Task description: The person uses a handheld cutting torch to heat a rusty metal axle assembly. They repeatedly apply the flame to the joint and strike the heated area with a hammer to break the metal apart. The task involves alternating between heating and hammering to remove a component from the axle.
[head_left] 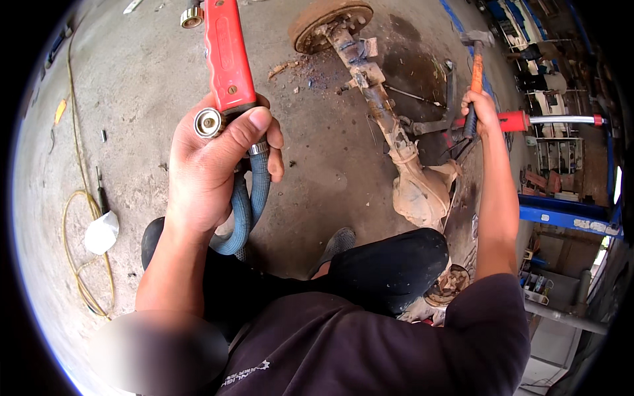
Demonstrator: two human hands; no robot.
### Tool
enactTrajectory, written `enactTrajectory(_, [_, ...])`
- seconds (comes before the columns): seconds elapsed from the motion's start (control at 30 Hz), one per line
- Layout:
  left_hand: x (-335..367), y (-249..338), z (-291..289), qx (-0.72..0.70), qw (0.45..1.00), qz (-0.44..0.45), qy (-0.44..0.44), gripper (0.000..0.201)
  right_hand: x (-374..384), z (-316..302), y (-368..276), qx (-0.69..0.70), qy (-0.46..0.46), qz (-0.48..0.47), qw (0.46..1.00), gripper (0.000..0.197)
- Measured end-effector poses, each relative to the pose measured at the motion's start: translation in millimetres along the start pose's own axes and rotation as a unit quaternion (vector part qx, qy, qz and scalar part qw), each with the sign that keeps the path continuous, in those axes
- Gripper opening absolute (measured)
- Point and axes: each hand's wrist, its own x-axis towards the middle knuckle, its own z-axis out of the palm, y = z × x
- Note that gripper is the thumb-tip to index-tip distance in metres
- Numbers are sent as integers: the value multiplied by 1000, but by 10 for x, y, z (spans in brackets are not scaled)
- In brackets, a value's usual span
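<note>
My left hand (201, 162) is wrapped round the lower end of a gas torch with a red handle (226, 56), held up in front of me. The torch has round metal valve knobs, and two blue hoses (239, 208) hang from it below my fingers. Its upper end runs out of the picture. Out to the right, my right hand (482, 109) grips a hammer (477, 69) by its orange and black handle, its grey head pointing away from me. A rusty vehicle axle (380, 109) lies on the floor between my hands.
A round rusty drum (360, 14) sits at the axle's far end, its bulging housing (422, 195) near my knee. A red tool with a chrome rod (561, 120) lies by my right forearm. Yellow hose (80, 191) lies left; a blue-framed rack (568, 214) stands right.
</note>
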Motion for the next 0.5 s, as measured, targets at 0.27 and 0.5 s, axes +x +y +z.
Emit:
enactTrajectory(0.27, [13, -19, -43, 65, 997, 16, 40, 26, -381, -1853, 168, 426, 46, -95, 898, 18])
enactTrajectory(0.5, [-136, -151, 205, 119, 990, 28, 65, 27, 729, -1312, 936, 395, 26, -2, 918, 18])
